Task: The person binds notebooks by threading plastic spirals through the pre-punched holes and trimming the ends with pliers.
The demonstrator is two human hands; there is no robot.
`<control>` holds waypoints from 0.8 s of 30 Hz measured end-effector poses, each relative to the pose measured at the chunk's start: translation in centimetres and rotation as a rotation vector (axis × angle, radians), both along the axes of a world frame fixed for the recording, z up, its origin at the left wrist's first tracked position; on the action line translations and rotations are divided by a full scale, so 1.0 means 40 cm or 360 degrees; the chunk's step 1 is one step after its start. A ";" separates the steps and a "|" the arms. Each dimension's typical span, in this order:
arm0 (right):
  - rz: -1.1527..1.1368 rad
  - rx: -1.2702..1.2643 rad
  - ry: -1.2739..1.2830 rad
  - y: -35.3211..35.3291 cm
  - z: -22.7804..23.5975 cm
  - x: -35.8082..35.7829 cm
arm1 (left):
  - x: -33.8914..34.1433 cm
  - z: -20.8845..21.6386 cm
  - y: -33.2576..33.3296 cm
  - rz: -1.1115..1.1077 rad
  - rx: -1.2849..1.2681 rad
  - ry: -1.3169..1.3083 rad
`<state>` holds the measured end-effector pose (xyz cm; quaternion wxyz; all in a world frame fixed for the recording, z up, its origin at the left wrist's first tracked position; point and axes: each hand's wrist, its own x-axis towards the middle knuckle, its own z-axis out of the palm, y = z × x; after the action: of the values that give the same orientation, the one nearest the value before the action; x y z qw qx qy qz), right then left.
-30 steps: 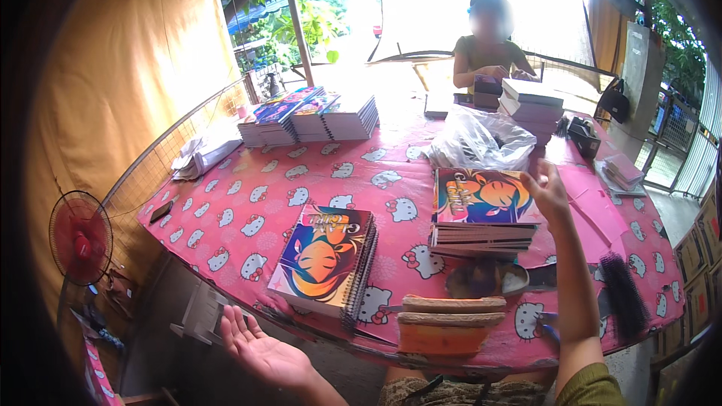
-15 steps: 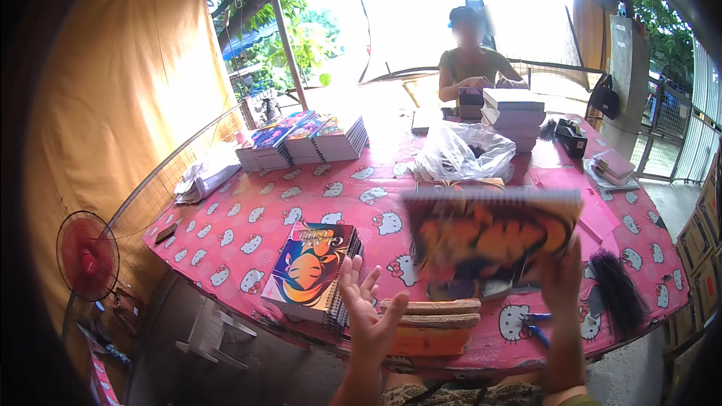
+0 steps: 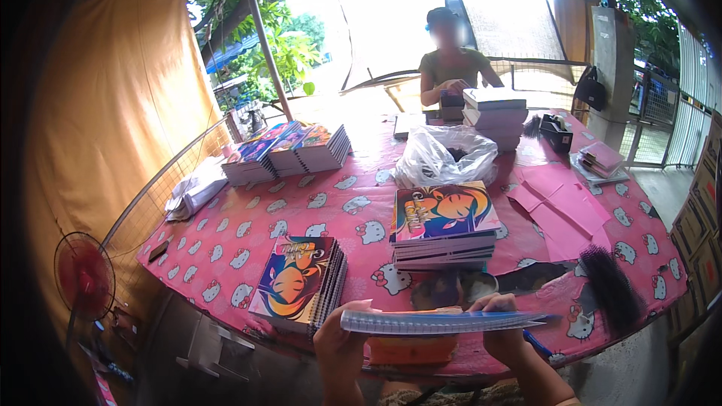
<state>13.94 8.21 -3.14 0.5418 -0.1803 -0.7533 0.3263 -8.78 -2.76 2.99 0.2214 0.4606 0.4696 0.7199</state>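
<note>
Both hands grip a notebook (image 3: 444, 322) that I see nearly edge-on, with a row of punched holes along the edge facing me. My left hand (image 3: 340, 340) closes on its left end, and my right hand (image 3: 504, 331) closes on it right of the middle. Just beneath the notebook is an orange block (image 3: 412, 351), partly hidden by it. A stack of spiral-bound notebooks (image 3: 297, 278) with an orange and purple cover lies beside my left hand. Farther ahead sits another stack of notebooks (image 3: 445, 214) with the same cover. Blue-handled pliers (image 3: 537, 344) lie by my right hand.
A bundle of black wires (image 3: 611, 280) and pink sheets (image 3: 560, 199) lie at the right. Beyond are a plastic bag (image 3: 444, 156), piled books (image 3: 495, 120) and several notebook stacks (image 3: 286, 150). A person (image 3: 455, 64) sits across the pink table (image 3: 241, 248); a fan (image 3: 84, 274) stands left.
The notebook came down toward me from my raised right hand and turned edge-on. My left hand, open before, has closed on it. The stack in the middle is now uncovered.
</note>
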 end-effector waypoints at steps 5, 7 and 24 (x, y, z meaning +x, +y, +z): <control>-0.0083 -0.0010 -0.0031 0.013 -0.004 -0.014 | 0.003 -0.002 -0.001 0.0175 -0.0092 0.0082; -0.0098 -0.0025 -0.0061 0.010 0.002 -0.010 | 0.002 -0.002 0.001 0.0120 0.0012 0.0133; 0.0137 -0.0315 -0.0322 -0.071 -0.093 -0.033 | 0.024 -0.085 0.034 0.0086 -0.0199 -0.0064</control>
<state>12.63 5.36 -6.87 0.4282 -0.2324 -0.7752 0.4020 -7.82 -1.42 -0.42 0.2397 0.4183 0.5214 0.7041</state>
